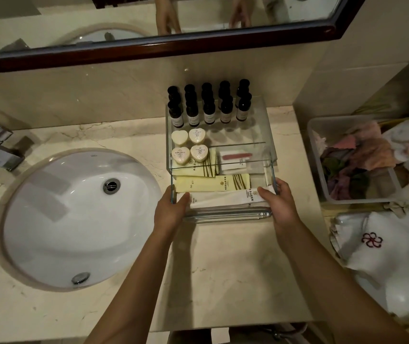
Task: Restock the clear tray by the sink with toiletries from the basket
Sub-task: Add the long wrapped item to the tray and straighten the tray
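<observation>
On my head-camera feed, the left hand (171,211) and right hand (278,206) clamp the near corners of the clear tray (225,216), thumbs over its rim, on the marble counter (223,269) just right of the sink (61,232), with dark bottles (209,112), heart-shaped soaps (189,145) and yellow sachets (211,184) inside, the basket (322,175) standing farther right.

A clear tray (225,216) beside the sink (74,219), left hand (171,209) and right hand (276,202) around its near corners.

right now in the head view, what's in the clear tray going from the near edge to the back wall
In the tray: white packet → yellow packet → heart-shaped soaps → dark bottles.
</observation>
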